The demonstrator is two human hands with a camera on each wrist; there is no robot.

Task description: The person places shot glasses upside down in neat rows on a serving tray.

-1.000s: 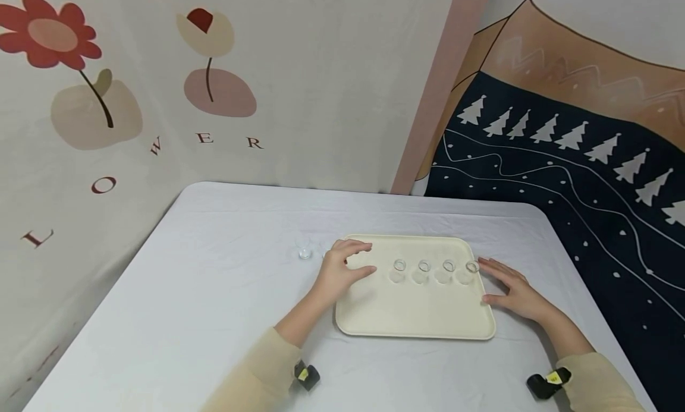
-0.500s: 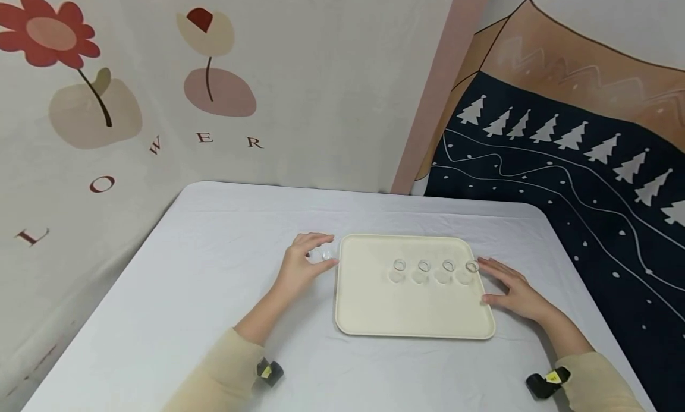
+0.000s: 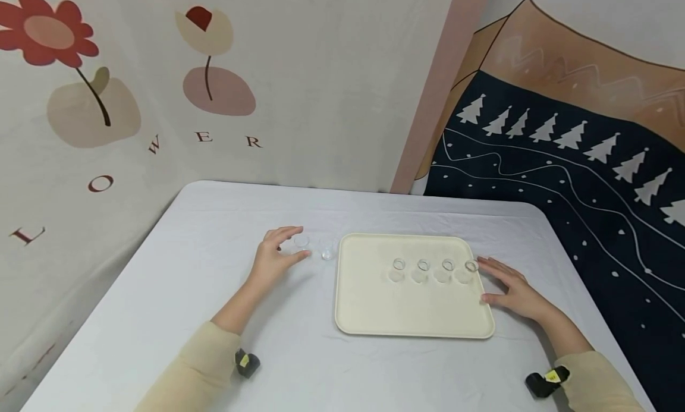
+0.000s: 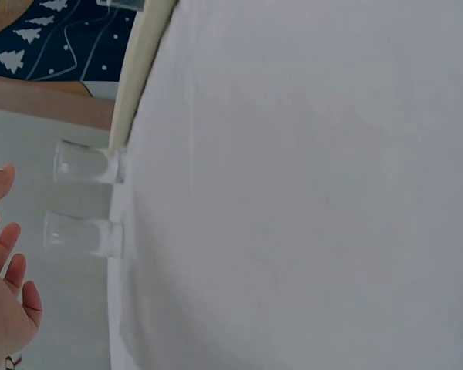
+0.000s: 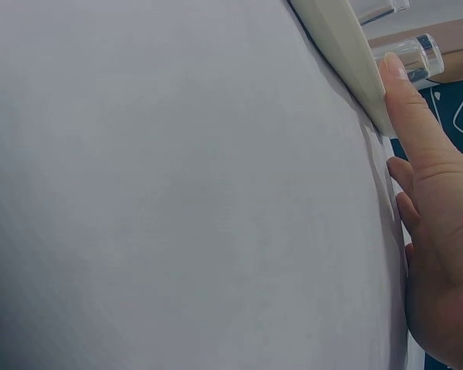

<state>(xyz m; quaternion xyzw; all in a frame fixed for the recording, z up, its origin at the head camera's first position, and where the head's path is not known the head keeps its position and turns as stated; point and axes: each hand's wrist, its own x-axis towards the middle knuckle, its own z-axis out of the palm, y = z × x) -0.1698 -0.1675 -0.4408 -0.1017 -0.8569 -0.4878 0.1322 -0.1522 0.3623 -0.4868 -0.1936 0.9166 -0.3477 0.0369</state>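
Note:
In the head view my left hand (image 3: 274, 256) is on the left of the table, thumb and fingers spread on either side of a small clear glass (image 3: 302, 241). A second clear glass (image 3: 327, 251) stands between it and the cream tray (image 3: 412, 311). The left wrist view shows the hand's fingers (image 4: 14, 274) apart from both upright glasses (image 4: 83, 235). On the tray several similar glasses (image 3: 423, 265) stand in a row. My right hand (image 3: 511, 290) rests at the tray's right edge, its fingers extended, close to the end glass (image 5: 420, 58).
A white cloth covers the table (image 3: 225, 233). Behind its back edge hangs a light curtain (image 3: 321, 91) printed with flowers and letters, and a dark cloth (image 3: 514, 210) with white trees lies to the right. Each sleeve carries a black wrist camera (image 3: 247, 363).
My left hand has moved left from over the tray, past the glass nearest the tray, to the farther glass. My right hand and the row of glasses have stayed in place.

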